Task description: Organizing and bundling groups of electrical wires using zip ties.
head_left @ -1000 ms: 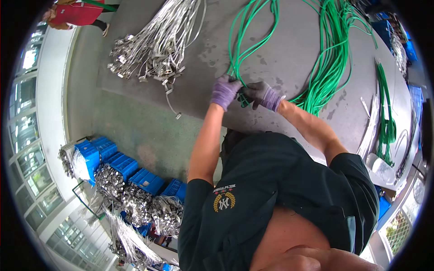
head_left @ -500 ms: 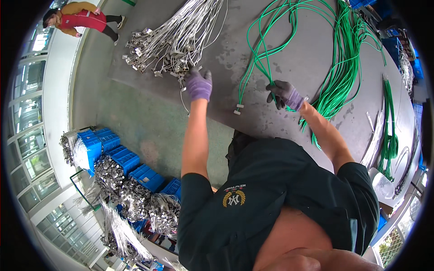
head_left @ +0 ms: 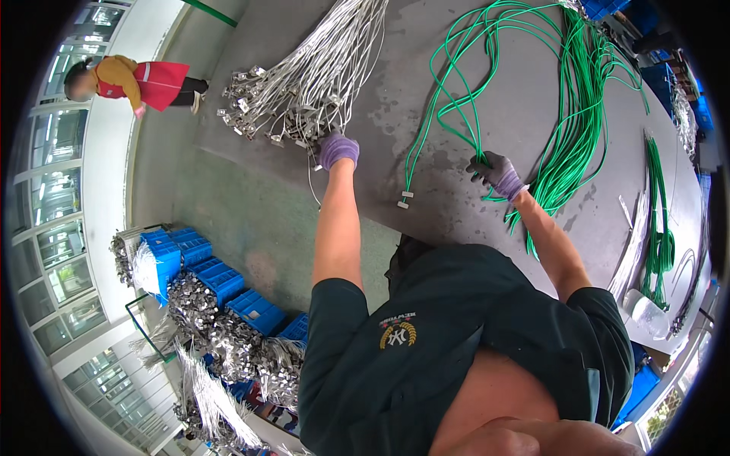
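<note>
My right hand (head_left: 498, 173), in a grey and purple glove, is closed round green wires (head_left: 477, 140) that loop up across the table. To its left, two strands end in small white connectors (head_left: 406, 199) lying near the table's front edge. My left hand (head_left: 337, 150), gloved the same way, reaches into the near end of a bundle of white wires (head_left: 327, 57). Its fingers are hidden among the metal-looking end pieces (head_left: 293, 125). One white wire (head_left: 312, 178) hangs from there over the table's edge.
A thick bundle of green wires (head_left: 570, 137) lies on the grey table (head_left: 403, 68) right of my right hand. Farther right are a tied green bundle (head_left: 658, 235) and a clear container (head_left: 646, 313). Blue crates (head_left: 255, 310) stand on the floor at left. Another person (head_left: 133, 82) is at upper left.
My left hand has moved into the white wires' end pieces, and its fingers have dropped from sight. My right hand has shifted slightly right with the green wires. The other person has moved.
</note>
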{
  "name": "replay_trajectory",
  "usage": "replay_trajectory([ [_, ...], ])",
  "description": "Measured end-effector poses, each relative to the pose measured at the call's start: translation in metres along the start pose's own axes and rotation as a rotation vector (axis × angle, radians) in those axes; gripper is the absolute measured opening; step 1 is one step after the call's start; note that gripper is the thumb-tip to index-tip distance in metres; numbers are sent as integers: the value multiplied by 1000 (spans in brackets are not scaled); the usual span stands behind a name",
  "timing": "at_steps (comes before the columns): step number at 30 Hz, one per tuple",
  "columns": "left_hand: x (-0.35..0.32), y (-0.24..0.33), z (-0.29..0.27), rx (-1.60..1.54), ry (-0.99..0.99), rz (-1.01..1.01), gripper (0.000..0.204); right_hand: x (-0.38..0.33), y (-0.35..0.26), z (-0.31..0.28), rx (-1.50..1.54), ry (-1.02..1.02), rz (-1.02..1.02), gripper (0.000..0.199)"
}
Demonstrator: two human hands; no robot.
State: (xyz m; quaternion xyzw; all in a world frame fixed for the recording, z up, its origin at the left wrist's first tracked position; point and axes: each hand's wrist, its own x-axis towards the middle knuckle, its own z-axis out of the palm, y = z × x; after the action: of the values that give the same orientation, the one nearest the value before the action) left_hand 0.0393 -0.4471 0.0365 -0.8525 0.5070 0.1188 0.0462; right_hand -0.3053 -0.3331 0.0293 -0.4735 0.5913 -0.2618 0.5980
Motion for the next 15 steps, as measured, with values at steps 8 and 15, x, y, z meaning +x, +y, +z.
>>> replay_trajectory([
  [8,-16,2,-9,67,-82,14,34,8,39,-3,283,40,95,23],
  [15,-1,-34,-52,-929,-476,55,17,3,-7,3,553,29,139,26],
])
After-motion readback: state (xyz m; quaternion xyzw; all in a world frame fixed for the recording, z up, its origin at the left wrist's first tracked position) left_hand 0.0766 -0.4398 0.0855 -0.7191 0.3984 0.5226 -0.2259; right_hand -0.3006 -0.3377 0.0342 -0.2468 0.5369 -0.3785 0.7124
